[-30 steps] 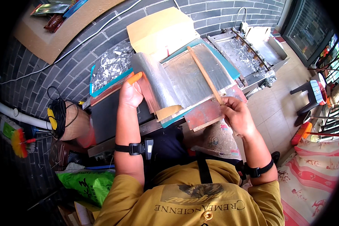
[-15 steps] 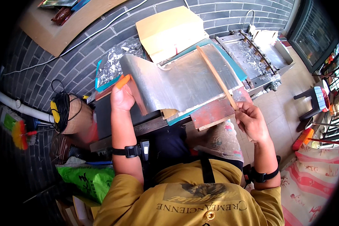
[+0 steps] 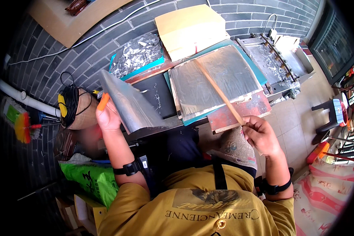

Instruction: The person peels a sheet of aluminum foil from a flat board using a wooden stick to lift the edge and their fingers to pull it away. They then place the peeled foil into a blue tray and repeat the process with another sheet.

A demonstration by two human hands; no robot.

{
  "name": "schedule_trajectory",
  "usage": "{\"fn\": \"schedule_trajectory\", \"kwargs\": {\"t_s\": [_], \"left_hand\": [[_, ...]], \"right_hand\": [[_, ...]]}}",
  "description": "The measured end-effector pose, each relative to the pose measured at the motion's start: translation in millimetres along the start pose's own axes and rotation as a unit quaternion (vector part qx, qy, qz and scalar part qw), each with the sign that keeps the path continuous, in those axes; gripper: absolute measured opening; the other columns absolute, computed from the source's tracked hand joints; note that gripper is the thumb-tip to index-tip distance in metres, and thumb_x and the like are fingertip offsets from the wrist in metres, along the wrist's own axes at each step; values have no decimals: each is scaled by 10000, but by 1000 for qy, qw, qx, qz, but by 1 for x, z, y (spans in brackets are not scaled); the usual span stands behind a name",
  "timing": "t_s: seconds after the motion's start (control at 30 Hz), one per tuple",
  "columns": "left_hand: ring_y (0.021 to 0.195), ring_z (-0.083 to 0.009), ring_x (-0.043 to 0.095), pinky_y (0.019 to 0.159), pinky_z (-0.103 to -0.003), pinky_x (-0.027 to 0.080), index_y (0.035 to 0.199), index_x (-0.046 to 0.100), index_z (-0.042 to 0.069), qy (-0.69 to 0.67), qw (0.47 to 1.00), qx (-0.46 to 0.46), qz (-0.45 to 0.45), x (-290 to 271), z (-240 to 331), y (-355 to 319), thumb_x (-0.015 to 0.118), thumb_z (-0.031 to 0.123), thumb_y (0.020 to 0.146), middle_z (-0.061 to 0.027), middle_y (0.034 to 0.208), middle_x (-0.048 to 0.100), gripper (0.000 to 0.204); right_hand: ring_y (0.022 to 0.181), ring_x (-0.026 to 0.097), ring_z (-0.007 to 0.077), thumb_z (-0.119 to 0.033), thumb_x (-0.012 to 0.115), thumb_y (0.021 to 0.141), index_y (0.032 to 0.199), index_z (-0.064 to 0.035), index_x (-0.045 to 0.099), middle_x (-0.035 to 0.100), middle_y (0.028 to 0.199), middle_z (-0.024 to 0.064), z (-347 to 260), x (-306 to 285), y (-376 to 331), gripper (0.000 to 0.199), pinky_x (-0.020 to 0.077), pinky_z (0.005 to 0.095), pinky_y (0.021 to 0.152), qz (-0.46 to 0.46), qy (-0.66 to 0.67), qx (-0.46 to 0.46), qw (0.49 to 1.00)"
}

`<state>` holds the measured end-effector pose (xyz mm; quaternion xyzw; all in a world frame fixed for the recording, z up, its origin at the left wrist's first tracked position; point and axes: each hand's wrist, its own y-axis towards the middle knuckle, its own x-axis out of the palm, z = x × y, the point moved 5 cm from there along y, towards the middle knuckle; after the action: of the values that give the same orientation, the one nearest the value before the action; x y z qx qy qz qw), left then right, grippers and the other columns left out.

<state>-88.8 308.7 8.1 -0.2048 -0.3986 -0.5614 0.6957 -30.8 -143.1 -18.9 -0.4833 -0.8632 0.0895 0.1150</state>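
My left hand [image 3: 109, 115], an orange cover on its thumb, grips a curved silvery sheet [image 3: 131, 106] by its left edge. That sheet stands raised over the dark board [image 3: 155, 90]. In my right hand [image 3: 260, 135] is the lower end of a long thin wooden stick [image 3: 220, 93]. The stick lies slantwise across a stack of silvery sheets [image 3: 224, 70] with ragged pale edges. Under the stack is a teal board [image 3: 257, 72], and nearer me a worn reddish board [image 3: 240, 112].
Behind the dark board sits a teal tray [image 3: 135, 71] heaped with silvery scraps [image 3: 139, 53]. Tan paper [image 3: 190, 29] lies at the back by the brick wall. A metal frame device [image 3: 269, 55] with flakes stands right. Coiled black cable [image 3: 70, 104] hangs left.
My left hand has drawn the silvery sheet leftward off the stack, baring the dark board. The stick stays in my right hand over the stack. The whole view has shifted slightly.
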Motion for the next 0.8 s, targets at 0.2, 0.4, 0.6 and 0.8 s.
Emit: {"fn": "schedule_trajectory", "kwargs": {"t_s": [0.2,0.4,0.6,0.8], "left_hand": [[1057,-293,593,909,-422,491,1162,518,-53,-24,997,-2,-67,25,4,14,459,114,938,-204,1147,595,286],[1005,-255,610,887,-405,494,1159,539,-3,32,994,-63,-83,89,-23,47,493,66,912,-140,1086,631,261],[1045,-293,603,940,-435,467,1160,525,-60,-51,956,-151,-245,173,-48,71,413,129,945,-208,1132,612,307],[1085,-319,577,981,-440,432,1207,484,-76,-51,947,-163,-273,200,-55,74,400,124,942,-234,1183,579,343]], "right_hand": [[549,424,25,-28,541,899,1079,13,569,511,707,-33,1,18,6,186,330,180,475,-17,-15,-27,999],[604,475,44,-58,538,914,1048,-6,604,536,755,-25,11,8,24,158,389,180,520,-9,72,-38,997],[1042,594,318,-119,445,932,1253,38,489,570,1185,209,-8,48,65,360,495,420,892,-107,293,-66,948],[1023,576,290,-132,480,916,1229,23,508,565,1133,176,-30,70,72,351,483,423,874,-233,454,-79,857]]}}
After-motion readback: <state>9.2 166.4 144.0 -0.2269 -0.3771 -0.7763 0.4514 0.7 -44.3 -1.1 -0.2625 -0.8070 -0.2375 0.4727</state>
